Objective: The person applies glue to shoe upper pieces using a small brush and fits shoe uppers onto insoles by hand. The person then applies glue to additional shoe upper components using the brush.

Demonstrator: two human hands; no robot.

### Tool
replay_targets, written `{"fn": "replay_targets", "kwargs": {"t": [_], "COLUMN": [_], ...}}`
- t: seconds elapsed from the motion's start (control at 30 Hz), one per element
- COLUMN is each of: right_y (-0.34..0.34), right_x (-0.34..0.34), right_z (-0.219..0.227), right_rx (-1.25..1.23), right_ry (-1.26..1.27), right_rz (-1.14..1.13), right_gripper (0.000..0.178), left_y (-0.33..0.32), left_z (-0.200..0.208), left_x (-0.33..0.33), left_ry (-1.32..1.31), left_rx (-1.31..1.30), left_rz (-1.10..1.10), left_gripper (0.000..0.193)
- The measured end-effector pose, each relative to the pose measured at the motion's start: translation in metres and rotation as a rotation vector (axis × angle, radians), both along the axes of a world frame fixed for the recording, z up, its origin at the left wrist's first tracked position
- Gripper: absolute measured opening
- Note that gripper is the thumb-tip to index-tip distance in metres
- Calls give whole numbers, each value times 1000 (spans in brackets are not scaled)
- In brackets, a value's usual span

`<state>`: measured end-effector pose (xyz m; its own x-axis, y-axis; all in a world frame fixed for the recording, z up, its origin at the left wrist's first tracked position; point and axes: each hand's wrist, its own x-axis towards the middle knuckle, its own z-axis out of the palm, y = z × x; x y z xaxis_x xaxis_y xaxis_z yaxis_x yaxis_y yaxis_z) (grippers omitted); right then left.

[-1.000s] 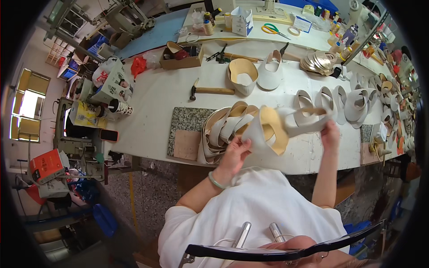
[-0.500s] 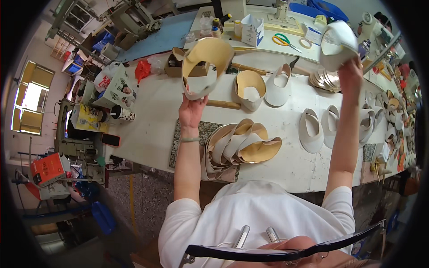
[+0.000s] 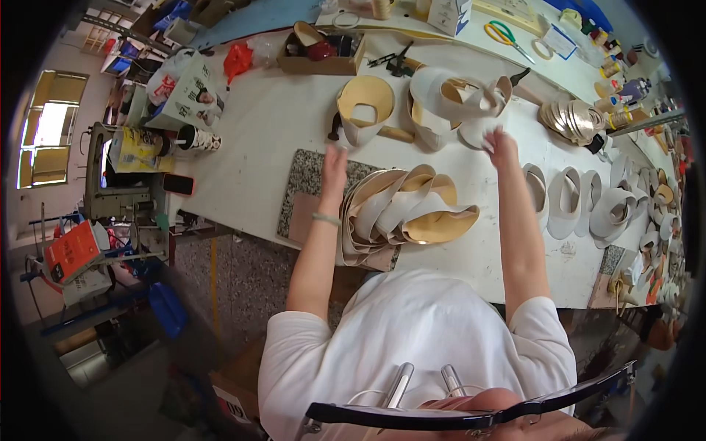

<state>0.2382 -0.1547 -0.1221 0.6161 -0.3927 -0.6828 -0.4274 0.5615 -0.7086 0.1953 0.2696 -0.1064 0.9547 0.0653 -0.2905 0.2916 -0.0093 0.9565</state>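
My left hand (image 3: 334, 158) hovers open and empty over the white table (image 3: 257, 125), just short of a tan-lined shoe upper (image 3: 364, 110) standing on the far side. My right hand (image 3: 501, 141) reaches to the lower edge of a white shoe upper (image 3: 456, 95) that rests beside the tan one; motion blur hides whether the fingers still grip it. Between my forearms lies a stack of several beige and white uppers (image 3: 412, 213), partly on a speckled stone slab (image 3: 301, 176).
A row of white uppers (image 3: 566, 198) lines the table to the right, with a pile of gold pieces (image 3: 573, 121) beyond. A cardboard box (image 3: 323, 55), scissors (image 3: 504, 33) and small bottles sit at the back. A sewing machine (image 3: 118, 184) stands left of the table.
Both hands, raised high with an upper each half a second ago, have come down. The tan-lined upper now stands on the table and my left hand has let go of it.
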Motion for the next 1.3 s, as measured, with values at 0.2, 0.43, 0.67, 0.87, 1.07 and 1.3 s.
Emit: {"fn": "replay_targets", "kwargs": {"t": [0.2,0.43,0.67,0.87,1.07,1.3], "right_y": [126,218,221,155,-1,60], "right_x": [-162,-214,-182,-217,-275,-129], "right_z": [48,66,-4,61,164,168], "right_rx": [-379,-1167,-1308,-433,230,170], "right_ry": [-89,-388,-589,-370,-674,-687], "right_rz": [510,1063,822,916,272,382], "right_gripper": [24,19,12,17,29,23], "left_y": [-20,-38,-57,-17,-34,-27], "left_z": [50,18,11,-19,2,22], "left_x": [-104,-121,-121,-139,-153,-160], "left_ry": [-288,-300,-352,-518,-335,-539], "left_rx": [835,1063,1089,1053,1088,864], "left_rz": [-557,-515,-461,-344,-427,-338], "left_gripper": [77,75,62,51,58,67]}}
